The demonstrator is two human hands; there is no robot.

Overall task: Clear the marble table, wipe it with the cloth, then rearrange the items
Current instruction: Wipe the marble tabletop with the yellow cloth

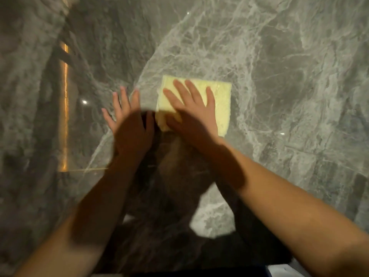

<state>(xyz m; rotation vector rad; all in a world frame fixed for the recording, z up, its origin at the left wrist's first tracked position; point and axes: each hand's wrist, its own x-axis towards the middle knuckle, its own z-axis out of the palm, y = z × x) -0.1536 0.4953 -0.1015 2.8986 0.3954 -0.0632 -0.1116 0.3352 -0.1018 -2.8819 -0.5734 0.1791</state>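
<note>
A pale yellow folded cloth (221,102) lies flat on the grey marble table (289,80) near the middle of the view. My right hand (191,114) presses flat on the cloth's left half, fingers spread and pointing away from me. My left hand (127,120) rests flat on the bare marble just left of the cloth, fingers apart and holding nothing. Both forearms reach in from the bottom of the frame.
The glossy marble mirrors a glowing amber strip (64,108) at the left and small ceiling lights (84,102). A dark reflection of my head and body (171,188) covers the surface between my arms. Something blue and white (279,271) shows at the bottom edge.
</note>
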